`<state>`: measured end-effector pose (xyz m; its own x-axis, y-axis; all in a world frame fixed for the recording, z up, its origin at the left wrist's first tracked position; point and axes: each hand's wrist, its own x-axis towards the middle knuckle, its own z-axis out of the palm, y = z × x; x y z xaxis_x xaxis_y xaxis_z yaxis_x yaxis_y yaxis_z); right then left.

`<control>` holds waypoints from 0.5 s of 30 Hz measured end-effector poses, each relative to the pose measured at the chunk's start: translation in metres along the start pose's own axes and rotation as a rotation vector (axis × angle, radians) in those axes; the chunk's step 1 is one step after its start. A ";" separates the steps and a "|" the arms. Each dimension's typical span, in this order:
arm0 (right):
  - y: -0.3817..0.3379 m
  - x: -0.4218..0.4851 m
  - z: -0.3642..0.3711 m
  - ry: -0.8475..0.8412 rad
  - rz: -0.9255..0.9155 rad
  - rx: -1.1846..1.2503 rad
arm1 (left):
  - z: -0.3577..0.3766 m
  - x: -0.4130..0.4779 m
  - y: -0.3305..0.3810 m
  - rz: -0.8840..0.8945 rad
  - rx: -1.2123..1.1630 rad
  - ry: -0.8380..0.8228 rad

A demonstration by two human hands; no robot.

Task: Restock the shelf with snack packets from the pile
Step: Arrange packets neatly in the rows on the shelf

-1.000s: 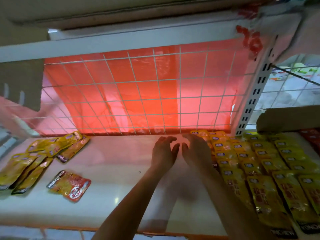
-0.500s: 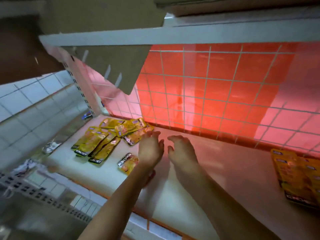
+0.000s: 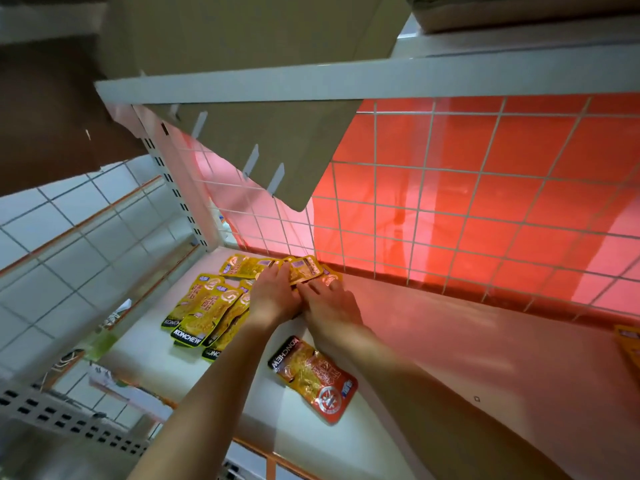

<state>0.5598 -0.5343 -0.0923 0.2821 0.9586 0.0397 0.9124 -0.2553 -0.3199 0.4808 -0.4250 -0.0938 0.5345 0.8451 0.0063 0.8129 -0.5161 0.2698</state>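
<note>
Head view, left to right.

- Far left: white wire side grid (image 3: 69, 237), then the perforated upright (image 3: 180, 202) at the back-left corner of the shelf (image 3: 450, 375).
- Pile (image 3: 204, 306) of yellow snack packets lies in that corner, just beside the upright and reaching the back grid (image 3: 485, 202). Packets overlap at loose angles; the nearest ones end well short of the shelf's front edge.
- Left hand (image 3: 273, 296): palm down over the right part of the pile, fingers reaching forward nearly straight, tips at the left edge of the top packet (image 3: 304, 270). Cannot tell whether it pinches that packet or only touches it.
- Top packet sits tilted at the back of the pile, close against the grid's foot.
- Right hand (image 3: 332, 306): just beside the left, thumbs nearly touching. Fingers spread and flat, tips resting on packets at the pile's right edge; nothing gripped.
- Orange packet (image 3: 313, 377) lies alone, flat, under the right forearm, apart from the pile and near the front edge.
- Right of the hands: bare white board runs to a few yellow packets (image 3: 628, 341) at the frame's right edge.
- Overhead: a cardboard flap (image 3: 263, 140) hangs from the upper shelf rail (image 3: 346, 81) above the pile, well clear of the hands.
</note>
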 end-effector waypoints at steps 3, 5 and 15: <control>0.002 0.000 0.006 0.084 0.051 -0.019 | 0.001 0.003 0.000 -0.008 0.002 0.002; 0.003 0.000 0.008 0.101 0.132 0.023 | 0.002 0.001 0.003 0.009 0.006 0.033; 0.031 -0.014 0.004 0.231 0.400 0.059 | 0.006 -0.021 0.026 0.196 -0.231 0.200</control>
<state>0.5826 -0.5554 -0.1063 0.6731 0.7313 0.1101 0.7020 -0.5849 -0.4063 0.4925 -0.4571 -0.0930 0.6007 0.7555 0.2613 0.6135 -0.6453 0.4552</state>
